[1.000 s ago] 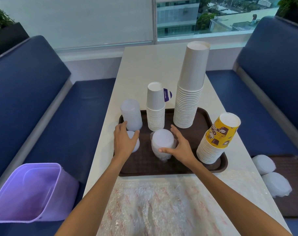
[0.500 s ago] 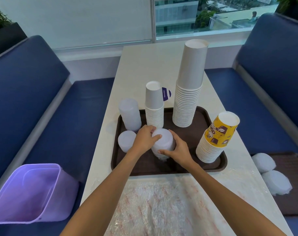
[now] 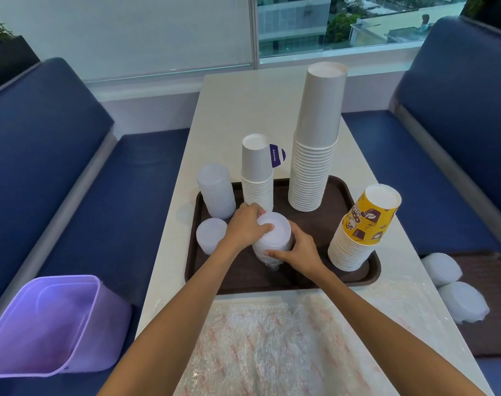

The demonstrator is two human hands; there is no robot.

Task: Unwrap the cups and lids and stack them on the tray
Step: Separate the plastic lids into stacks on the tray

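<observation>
At far left, a purple bin (image 3: 43,324) is sitting on a blue bench seat. On the pale counter (image 3: 258,110), a brown tray (image 3: 358,278) is carrying a tall lid stack (image 3: 216,191) and a short lid stack (image 3: 211,235) along its left edge, both bare.

Next, the left hand (image 3: 245,227) is gripping the top of a middle lid stack (image 3: 273,238), fingers curled over its rim. The right hand (image 3: 298,251) is clamping its lower side. Crinkled film is bunching at this stack's base, so it appears to be mid-unwrapping. Nearer the camera, a loose plastic sheet (image 3: 272,347) is covering the counter.

Further right, a small white cup stack (image 3: 256,178), a tall white cup stack (image 3: 315,155) and a yellow cup stack (image 3: 361,230) are standing unwrapped on the tray. At far right, two wrapped lid bundles (image 3: 441,268) are lying on a second tray (image 3: 495,310), seemingly waiting their turn. The job looks mostly done.

The hands are hiding how much film is clinging to the middle stack, and the second tray is running out of frame.
</observation>
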